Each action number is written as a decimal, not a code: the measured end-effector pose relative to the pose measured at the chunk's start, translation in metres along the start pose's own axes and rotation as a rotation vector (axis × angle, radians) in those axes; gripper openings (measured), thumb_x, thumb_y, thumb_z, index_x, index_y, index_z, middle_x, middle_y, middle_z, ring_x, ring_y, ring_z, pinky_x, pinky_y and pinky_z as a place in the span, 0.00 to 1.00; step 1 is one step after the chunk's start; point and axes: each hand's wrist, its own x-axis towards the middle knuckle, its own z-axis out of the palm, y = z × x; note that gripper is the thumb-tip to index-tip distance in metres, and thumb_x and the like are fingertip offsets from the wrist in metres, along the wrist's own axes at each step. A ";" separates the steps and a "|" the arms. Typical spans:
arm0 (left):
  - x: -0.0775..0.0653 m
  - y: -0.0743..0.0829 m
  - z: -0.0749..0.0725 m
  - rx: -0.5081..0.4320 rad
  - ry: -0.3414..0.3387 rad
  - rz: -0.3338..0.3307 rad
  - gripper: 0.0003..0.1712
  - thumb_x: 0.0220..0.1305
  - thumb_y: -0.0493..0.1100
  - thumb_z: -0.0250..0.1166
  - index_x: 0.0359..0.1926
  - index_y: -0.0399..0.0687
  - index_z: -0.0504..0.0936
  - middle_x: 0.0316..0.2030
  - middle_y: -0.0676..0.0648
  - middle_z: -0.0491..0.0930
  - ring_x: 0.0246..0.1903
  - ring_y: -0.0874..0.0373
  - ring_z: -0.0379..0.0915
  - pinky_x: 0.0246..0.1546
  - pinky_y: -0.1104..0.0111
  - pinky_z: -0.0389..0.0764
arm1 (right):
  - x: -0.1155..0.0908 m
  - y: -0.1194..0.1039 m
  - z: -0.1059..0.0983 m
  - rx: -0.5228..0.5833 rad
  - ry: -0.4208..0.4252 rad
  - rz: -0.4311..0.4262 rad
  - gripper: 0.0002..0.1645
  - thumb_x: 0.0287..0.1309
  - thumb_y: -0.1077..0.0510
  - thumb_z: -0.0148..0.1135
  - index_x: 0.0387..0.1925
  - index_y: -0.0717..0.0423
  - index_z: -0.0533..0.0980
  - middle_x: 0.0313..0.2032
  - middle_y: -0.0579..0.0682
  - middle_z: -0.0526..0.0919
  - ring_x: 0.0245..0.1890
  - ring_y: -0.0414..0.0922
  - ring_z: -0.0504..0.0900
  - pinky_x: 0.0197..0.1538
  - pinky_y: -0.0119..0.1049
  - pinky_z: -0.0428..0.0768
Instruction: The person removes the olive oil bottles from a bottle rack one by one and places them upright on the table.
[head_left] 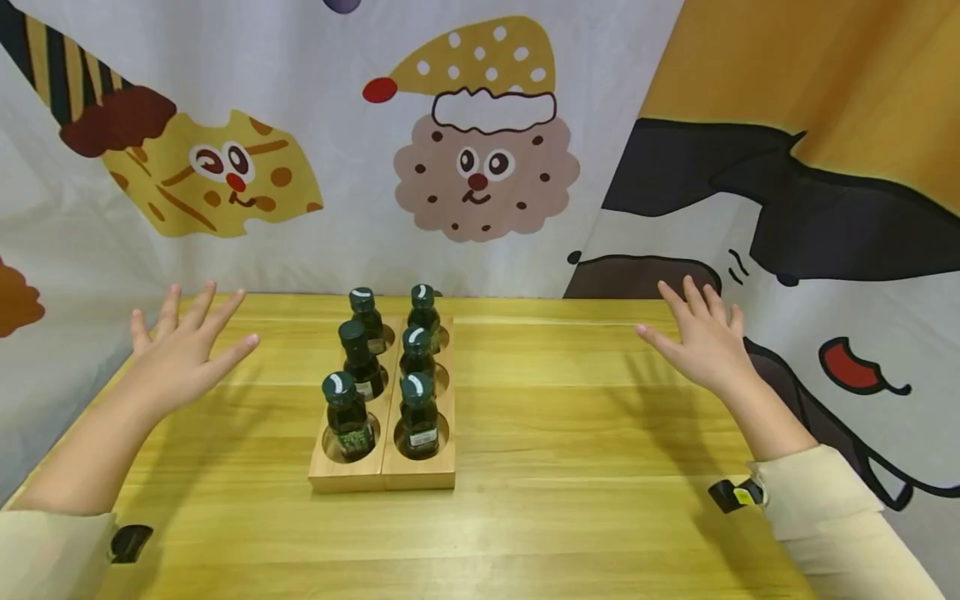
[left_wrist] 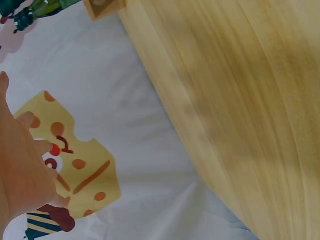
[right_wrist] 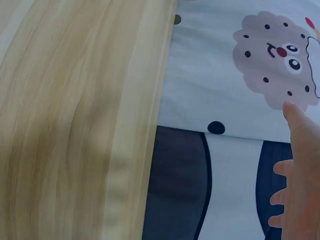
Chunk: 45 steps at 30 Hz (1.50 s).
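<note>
Several dark green bottles with dark caps stand in the round holes of a wooden rack, in two columns; a front left bottle and a front right bottle show labels. Left of the rack, my left hand hovers over the table with fingers spread and holds nothing. On the far right, my right hand is likewise spread in the air, apart from everything. At the top left corner of the left wrist view, a green bottle and a corner of the rack show. The right wrist view has no bottle.
A wooden table bears the rack left of its middle. Behind it hangs a curtain with cartoon food prints, which also runs along the left and right sides. Both forearms wear pale sleeves with dark straps near the cuffs.
</note>
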 end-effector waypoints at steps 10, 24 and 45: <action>-0.016 0.017 -0.007 -0.047 0.059 0.034 0.41 0.71 0.60 0.47 0.76 0.56 0.40 0.74 0.41 0.27 0.67 0.43 0.06 0.53 0.40 0.08 | -0.011 -0.018 -0.006 0.047 0.071 -0.042 0.49 0.63 0.31 0.48 0.76 0.48 0.45 0.73 0.64 0.39 0.71 0.64 0.33 0.63 0.68 0.28; -0.034 0.042 0.006 -0.242 0.137 0.151 0.40 0.72 0.50 0.52 0.76 0.54 0.42 0.74 0.41 0.33 0.70 0.43 0.14 0.56 0.39 0.12 | -0.025 -0.051 -0.010 0.153 0.159 -0.110 0.47 0.62 0.34 0.53 0.75 0.45 0.48 0.74 0.56 0.42 0.72 0.59 0.40 0.66 0.64 0.33; -0.055 0.069 0.037 -0.801 0.105 0.180 0.37 0.72 0.51 0.50 0.76 0.66 0.43 0.75 0.51 0.37 0.71 0.43 0.25 0.54 0.27 0.28 | -0.037 -0.114 0.011 0.484 0.376 -0.321 0.43 0.53 0.52 0.68 0.69 0.49 0.64 0.69 0.49 0.63 0.67 0.56 0.60 0.63 0.63 0.55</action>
